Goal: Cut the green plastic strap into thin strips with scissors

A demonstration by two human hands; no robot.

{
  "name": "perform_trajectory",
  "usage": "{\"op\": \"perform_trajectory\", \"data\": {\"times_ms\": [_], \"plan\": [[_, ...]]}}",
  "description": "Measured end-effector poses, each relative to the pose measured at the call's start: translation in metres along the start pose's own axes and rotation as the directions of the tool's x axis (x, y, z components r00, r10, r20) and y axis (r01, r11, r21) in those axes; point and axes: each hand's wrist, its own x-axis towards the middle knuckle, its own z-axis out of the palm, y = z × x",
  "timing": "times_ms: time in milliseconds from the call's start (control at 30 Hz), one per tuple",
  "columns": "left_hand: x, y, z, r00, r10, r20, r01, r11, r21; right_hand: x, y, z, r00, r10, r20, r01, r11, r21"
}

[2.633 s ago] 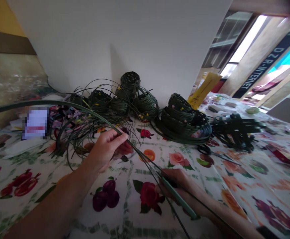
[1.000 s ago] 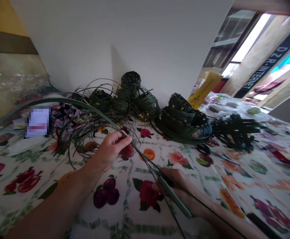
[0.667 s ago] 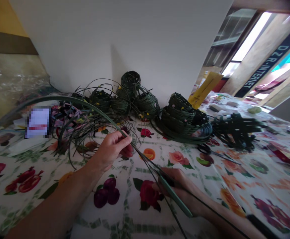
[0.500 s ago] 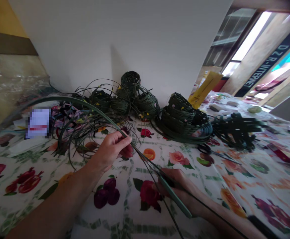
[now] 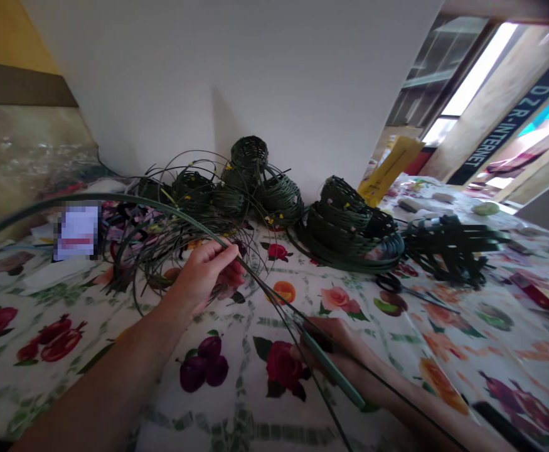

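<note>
My left hand [image 5: 203,273] is shut around a bunch of long, thin dark green weaving strands [image 5: 175,220], which arc away to the left over a tangle of looped strands. My right hand [image 5: 333,355], low on the tablecloth, grips a pale green rod-like tool [image 5: 331,370] and lies along the strand ends. I cannot tell exactly what the tool is. Behind the hands stand several small dark green woven baskets [image 5: 249,157], some with loose strands sticking out. Part of the tool is hidden by my fingers.
A fruit-and-flower printed tablecloth [image 5: 90,301] covers the table, which meets a white wall at the back. On it lie black-handled scissors [image 5: 389,284], a stack of woven baskets [image 5: 344,220], a heap of flat green strips [image 5: 448,248] and a yellow packet [image 5: 389,164].
My left hand has shifted slightly up and left, and the long strands now arc further left. The right hand stays nearly still on the tool. The whole view has moved a little.
</note>
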Motion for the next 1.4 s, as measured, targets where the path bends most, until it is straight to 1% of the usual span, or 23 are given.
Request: {"op": "perform_trajectory", "data": {"times_ms": [200, 433, 633, 733, 833, 933, 1000, 1067, 1133, 1233, 1400], "plan": [[-0.001, -0.005, 0.004, 0.997, -0.060, 0.046, 0.059, 0.998, 0.020, 0.001, 0.008, 0.001, 1.000, -0.006, -0.008, 0.006, 0.999, -0.032], [-0.002, -0.006, 0.004, 0.996, -0.083, 0.024, 0.082, 0.996, 0.024, 0.000, 0.005, 0.001, 0.999, -0.033, -0.007, 0.032, 0.999, -0.027], [-0.003, -0.006, 0.005, 0.995, -0.097, 0.025, 0.097, 0.995, 0.011, 0.002, 0.007, 0.002, 1.000, 0.015, -0.025, -0.016, 0.999, -0.051], [-0.002, -0.007, 0.004, 0.993, -0.112, 0.032, 0.112, 0.994, 0.002, 0.001, 0.005, 0.001, 1.000, 0.015, -0.024, -0.015, 0.999, -0.035], [-0.001, -0.005, 0.002, 0.990, -0.133, 0.051, 0.134, 0.991, -0.007, 0.000, 0.001, 0.000, 1.000, -0.014, 0.006, 0.013, 1.000, 0.013], [0.001, -0.001, -0.001, 0.995, -0.092, 0.028, 0.092, 0.996, 0.007, 0.000, 0.001, 0.000, 0.999, -0.026, 0.024, 0.025, 0.999, 0.044], [0.002, 0.000, -0.002, 0.999, -0.048, -0.001, 0.048, 0.998, 0.030, 0.001, 0.005, 0.000, 1.000, -0.015, 0.003, 0.015, 1.000, 0.017], [0.002, 0.000, -0.002, 1.000, -0.027, -0.005, 0.028, 0.998, 0.054, 0.002, 0.011, 0.001, 1.000, -0.012, -0.029, 0.011, 0.999, -0.037], [0.002, -0.002, -0.001, 0.999, -0.037, 0.025, 0.035, 0.997, 0.071, 0.003, 0.015, 0.001, 0.999, -0.021, -0.049, 0.017, 0.997, -0.075], [0.001, -0.005, 0.001, 0.996, -0.065, 0.059, 0.060, 0.994, 0.092, 0.003, 0.016, 0.002, 0.998, -0.042, -0.054, 0.039, 0.997, -0.061], [0.000, -0.007, 0.002, 0.996, -0.082, 0.045, 0.077, 0.991, 0.108, 0.002, 0.011, 0.002, 0.998, -0.032, -0.056, 0.029, 0.998, -0.055]]}}
